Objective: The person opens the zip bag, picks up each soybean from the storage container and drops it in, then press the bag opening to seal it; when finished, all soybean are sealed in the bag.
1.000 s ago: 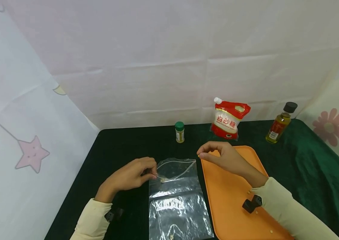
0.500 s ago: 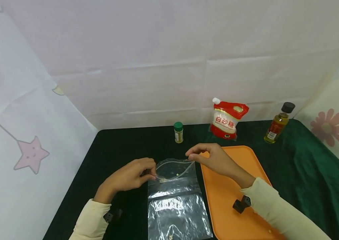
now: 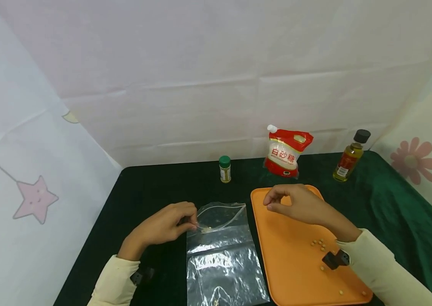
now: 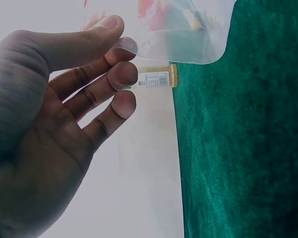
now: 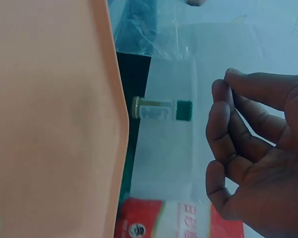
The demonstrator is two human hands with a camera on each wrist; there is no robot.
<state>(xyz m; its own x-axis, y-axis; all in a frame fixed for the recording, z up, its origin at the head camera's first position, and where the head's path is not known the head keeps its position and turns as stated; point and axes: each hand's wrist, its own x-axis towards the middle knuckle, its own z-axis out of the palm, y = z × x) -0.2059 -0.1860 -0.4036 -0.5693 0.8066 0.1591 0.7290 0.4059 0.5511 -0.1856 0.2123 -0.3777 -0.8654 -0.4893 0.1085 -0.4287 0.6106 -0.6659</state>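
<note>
Your right hand [image 3: 298, 204] hangs over the far part of the orange tray [image 3: 286, 250] – fingers curled, thumb tip meeting the forefinger, nothing visible between them. The relation that counts: the pale, soybean-like beans [image 3: 323, 245] lie on that tray, back toward you from those fingertips and to their right, close by your right wrist, so your right hand is much the nearer one. Your left hand [image 3: 168, 223] pinches the left edge of the clear zip-lock bag [image 3: 223, 265] at its gaping mouth. That mouth sits between your hands, and the bag's long axis runs back toward you, alongside the tray's long side.

Counted, you have one bag, one tray and about nine beans showing on it – a cluster of about six, with three scattered nearer you; your right arm may hide others. A few bits show inside the bag, too small to count. Beyond your hands stand one green-capped shaker jar [image 3: 225, 170] between them, one white-sugar pouch [image 3: 286, 152] past your right hand, and one black-capped oil bottle [image 3: 350, 159] farther right.
</note>
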